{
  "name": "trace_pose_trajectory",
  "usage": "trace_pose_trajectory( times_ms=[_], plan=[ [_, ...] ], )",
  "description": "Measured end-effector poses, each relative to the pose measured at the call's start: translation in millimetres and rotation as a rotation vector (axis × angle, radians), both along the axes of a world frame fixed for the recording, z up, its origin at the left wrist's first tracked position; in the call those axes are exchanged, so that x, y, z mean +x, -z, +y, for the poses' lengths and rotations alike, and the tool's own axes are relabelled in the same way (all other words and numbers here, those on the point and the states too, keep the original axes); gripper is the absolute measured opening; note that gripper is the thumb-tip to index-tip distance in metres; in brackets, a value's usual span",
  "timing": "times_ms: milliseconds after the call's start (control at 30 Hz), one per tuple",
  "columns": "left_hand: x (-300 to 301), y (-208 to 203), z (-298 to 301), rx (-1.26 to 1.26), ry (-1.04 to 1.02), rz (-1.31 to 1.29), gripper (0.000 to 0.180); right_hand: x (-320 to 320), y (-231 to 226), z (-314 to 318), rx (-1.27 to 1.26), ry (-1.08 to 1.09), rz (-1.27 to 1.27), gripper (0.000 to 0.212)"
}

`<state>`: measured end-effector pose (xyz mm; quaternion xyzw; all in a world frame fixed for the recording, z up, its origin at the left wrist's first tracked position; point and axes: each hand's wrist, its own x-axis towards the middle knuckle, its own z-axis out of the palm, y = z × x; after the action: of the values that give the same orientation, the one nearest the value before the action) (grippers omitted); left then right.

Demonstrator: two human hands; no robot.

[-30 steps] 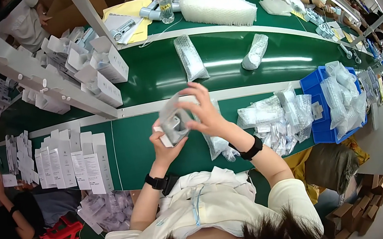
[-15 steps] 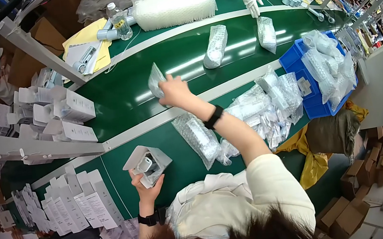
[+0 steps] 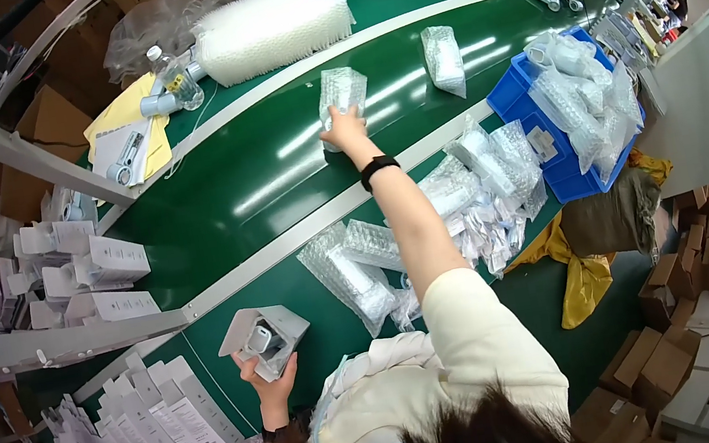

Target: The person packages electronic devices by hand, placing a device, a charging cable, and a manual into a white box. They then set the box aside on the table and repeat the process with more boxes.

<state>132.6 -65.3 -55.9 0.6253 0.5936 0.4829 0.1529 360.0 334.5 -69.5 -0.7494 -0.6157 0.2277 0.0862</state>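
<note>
Now right hand (image 3: 345, 128) touches 1 bubble-wrapped pouch (image 3: 344, 88); left hand (image 3: 271, 385) holds box (image 3: 289, 326).

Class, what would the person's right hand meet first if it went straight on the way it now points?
The right hand would first meet the clear, oblong bubble-wrap package that it overlaps in view, perhaps touching; depth is unclear.

The right grip (image 3: 346, 128) stretches well forward (arm (image 3: 414, 226) nearly straight), while the left grip (image 3: 269, 387) is cupped closer in.
</note>
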Motion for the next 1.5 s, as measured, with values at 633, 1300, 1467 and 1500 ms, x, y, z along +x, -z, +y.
trace_pose_trajectory(
  times_ms=[633, 1300, 1467, 1500],
  plan=[
    [-3.7, -14.6, 1.9, -0.105, -0.104, 0.017, 0.068, 229.9, -18.2, -267.1, 0.052, 0.095, 0.114, 0.027],
    [16.8, -94.4, 17.1, -0.275, -0.241, 0.095, 0.034, 112.0, -141.9, -293.1, 0.323, -0.165, 0.354, 0.025],
    [-1.5, -93.2, 26.9, -0.342, -0.310, 0.025, 0.013, -13.1, -167.1, -280.3, 0.559, -1.012, 0.625, 0.032],
    [-2.7, -94.7, 29.9, -0.353, -0.336, -0.022, 0.011, -29.9, -165.5, -282.8, 0.529, -1.119, 0.608, 0.030]
  ],
)
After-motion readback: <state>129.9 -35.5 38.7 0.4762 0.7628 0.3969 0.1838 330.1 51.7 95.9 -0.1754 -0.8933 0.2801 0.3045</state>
